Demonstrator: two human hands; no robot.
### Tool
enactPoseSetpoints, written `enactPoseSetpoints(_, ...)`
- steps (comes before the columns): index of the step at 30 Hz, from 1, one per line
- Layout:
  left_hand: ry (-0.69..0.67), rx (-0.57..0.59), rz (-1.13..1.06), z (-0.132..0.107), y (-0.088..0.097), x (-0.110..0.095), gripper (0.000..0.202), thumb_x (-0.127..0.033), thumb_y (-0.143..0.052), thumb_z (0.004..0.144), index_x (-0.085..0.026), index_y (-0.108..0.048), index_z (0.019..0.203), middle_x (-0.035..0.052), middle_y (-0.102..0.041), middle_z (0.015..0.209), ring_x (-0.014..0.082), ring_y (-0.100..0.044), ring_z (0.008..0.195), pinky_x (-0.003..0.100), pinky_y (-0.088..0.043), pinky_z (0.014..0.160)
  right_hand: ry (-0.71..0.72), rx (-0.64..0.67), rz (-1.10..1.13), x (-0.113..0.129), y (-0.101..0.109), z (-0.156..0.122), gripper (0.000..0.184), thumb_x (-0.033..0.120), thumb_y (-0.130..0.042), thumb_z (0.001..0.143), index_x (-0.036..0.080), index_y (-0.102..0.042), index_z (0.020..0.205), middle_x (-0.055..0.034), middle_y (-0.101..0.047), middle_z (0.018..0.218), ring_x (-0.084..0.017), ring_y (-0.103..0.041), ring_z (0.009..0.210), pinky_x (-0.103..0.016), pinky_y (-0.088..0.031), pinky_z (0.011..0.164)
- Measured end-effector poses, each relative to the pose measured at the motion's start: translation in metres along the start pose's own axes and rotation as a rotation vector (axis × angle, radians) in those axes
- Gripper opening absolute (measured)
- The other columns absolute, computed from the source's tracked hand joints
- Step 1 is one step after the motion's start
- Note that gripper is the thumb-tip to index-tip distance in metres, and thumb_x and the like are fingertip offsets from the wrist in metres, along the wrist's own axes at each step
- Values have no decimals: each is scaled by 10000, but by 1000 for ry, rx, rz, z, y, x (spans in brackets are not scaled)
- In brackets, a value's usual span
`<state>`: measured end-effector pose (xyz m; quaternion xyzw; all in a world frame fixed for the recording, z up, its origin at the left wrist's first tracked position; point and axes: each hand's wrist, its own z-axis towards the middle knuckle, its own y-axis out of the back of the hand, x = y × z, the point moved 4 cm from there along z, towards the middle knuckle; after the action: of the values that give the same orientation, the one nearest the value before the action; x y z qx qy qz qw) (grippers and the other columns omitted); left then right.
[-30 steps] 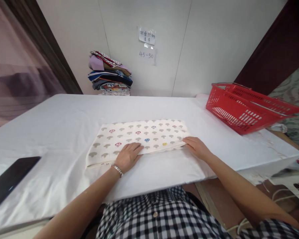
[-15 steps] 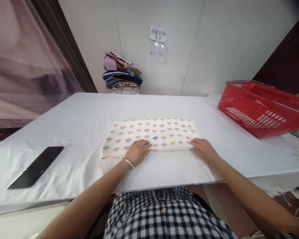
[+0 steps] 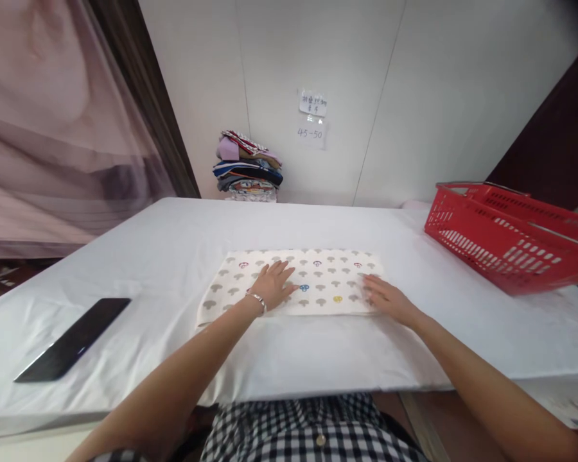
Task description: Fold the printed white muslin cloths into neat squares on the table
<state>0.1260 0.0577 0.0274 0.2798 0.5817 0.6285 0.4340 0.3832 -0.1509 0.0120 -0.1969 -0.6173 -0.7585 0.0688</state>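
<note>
A folded cream cloth [image 3: 318, 277] printed with grey and coloured mushrooms lies flat on the white table [image 3: 173, 244]. My left hand [image 3: 271, 285] rests palm down on the cloth's middle, fingers spread, with a bracelet at the wrist. At the cloth's right part lies my right hand [image 3: 388, 296], flat and with its fingers stretched out. Neither hand holds anything.
A black phone [image 3: 74, 337] lies near the table's left front edge. A red plastic basket [image 3: 505, 234] stands at the right. A stack of folded clothes [image 3: 248, 168] sits at the back by the wall, under two paper notes [image 3: 312, 119].
Both hands have slid forward from the cloth's near edge onto its top, and their fingers have spread flat. The head has tilted up and turned a little.
</note>
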Motion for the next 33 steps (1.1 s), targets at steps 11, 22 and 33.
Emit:
enactPoseSetpoints(11,181,176,-38,23,-27,31,713,-666,-232,804,-243,-309,1372,57,-187,1478,261,-111,1359,541,-78,1065,-59,120,-255,-19,-28,63,583,567,-283,870,243,-368,1347,-92,-259,1446,-282,-205,1325,-511,-253,1029)
enactPoseSetpoints(22,192,162,-28,50,-33,49,678,-651,-253,807,-281,-302,1373,40,-162,1483,257,-92,1362,550,-56,1064,-175,57,-38,-38,-16,99,518,512,-361,854,232,-470,1276,-71,-321,1422,-233,-240,1321,-457,-210,1064)
enactPoseSetpoints(33,220,179,-94,55,-25,52,591,-583,-305,828,-275,-385,1326,53,-237,1462,250,-145,1354,551,-107,1054,-801,-144,401,-103,36,98,350,314,-580,722,113,-628,1004,-124,-672,954,-203,-637,804,-291,-512,651)
